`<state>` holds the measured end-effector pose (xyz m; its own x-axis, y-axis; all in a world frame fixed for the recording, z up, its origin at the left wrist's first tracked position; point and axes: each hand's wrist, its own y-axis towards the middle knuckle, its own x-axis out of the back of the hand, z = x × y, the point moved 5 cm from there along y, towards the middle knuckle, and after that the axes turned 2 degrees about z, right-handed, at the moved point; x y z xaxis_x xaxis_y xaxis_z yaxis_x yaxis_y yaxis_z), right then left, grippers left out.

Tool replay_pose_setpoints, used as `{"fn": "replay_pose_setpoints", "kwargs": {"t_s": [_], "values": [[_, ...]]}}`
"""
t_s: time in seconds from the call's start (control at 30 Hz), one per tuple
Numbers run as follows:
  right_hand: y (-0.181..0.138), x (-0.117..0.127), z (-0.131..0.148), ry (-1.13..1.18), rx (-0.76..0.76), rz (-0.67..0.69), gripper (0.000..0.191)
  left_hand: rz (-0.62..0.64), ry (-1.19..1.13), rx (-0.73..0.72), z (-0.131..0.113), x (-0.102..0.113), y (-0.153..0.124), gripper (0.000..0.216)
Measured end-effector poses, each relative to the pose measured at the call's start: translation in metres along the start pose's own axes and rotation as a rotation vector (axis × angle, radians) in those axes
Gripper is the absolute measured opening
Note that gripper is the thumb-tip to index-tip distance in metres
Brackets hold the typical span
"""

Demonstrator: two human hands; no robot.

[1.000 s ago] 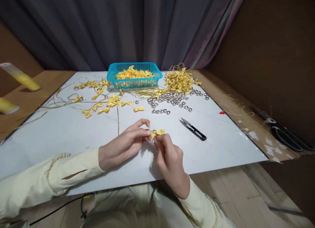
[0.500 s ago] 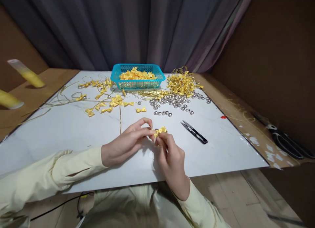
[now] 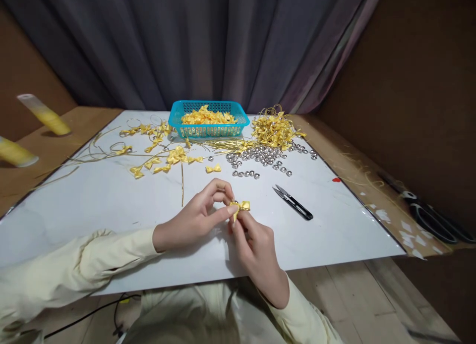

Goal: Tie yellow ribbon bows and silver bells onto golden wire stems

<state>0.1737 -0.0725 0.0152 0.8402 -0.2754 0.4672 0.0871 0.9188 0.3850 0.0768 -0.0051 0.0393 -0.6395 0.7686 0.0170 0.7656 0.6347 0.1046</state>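
White tabletop (image 3: 334,230): layout unchanged from the frame half a second back, all of it sitting slightly lower in view, probably a small head movement. Blue basket (image 3: 211,126) at the far side, filled with yellow bows; tangled pile of bows and gold cord (image 3: 273,128) just to its right, likewise unmoved. Left hand (image 3: 199,215): its thumb has slid down from lying nearly straight along the bow's left end and now presses over that end, other fingers curled more tightly behind. Left grip all but closed, pinching the bow. Right hand (image 3: 258,245): also nearly closed, forefinger and thumb on the bow's lower edge, the forefinger now further beneath it. Black snips (image 3: 293,203) lie untouched to the right. Held yellow bow (image 3: 243,206) is between both hands, above the near part of the tabletop; it has tipped, one point now downward. Reads as a re-seating of the same piece, not a fresh one. Silver beads (image 3: 262,155) undisturbed; a dark speck behind the bow may be another, too small to confirm.
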Motion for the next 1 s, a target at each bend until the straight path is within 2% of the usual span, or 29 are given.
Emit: {"fn": "replay_pose_setpoints", "kwargs": {"t_s": [0.4,0.5,0.6,0.67,0.8,0.9,1.0], "values": [[0.001,0.003,0.003,-0.026,0.053,-0.067,0.021,0.027,0.104,-0.041,-0.001,0.002,0.0,0.009],[0.002,0.002,0.0,-0.02,0.01,-0.035,0.02,0.017,0.186,-0.069,-0.001,0.006,0.002,0.01],[0.003,0.009,-0.002,-0.068,-0.014,0.055,0.013,-0.014,0.258,-0.069,0.003,0.012,0.004,0.011],[0.005,0.021,0.001,-0.161,0.038,0.097,0.008,-0.007,0.257,-0.047,0.007,0.014,0.005,0.011],[0.014,0.042,0.009,-0.374,0.251,0.092,0.022,0.065,0.253,0.003,0.013,0.011,0.005,0.012],[0.021,0.038,0.009,-0.398,0.368,0.15,0.02,0.123,0.255,0.002,0.015,0.006,0.003,0.012],[0.026,0.024,0.006,-0.259,0.379,0.236,0.023,0.159,0.224,0.008,0.017,0.002,0.001,0.011]]}}
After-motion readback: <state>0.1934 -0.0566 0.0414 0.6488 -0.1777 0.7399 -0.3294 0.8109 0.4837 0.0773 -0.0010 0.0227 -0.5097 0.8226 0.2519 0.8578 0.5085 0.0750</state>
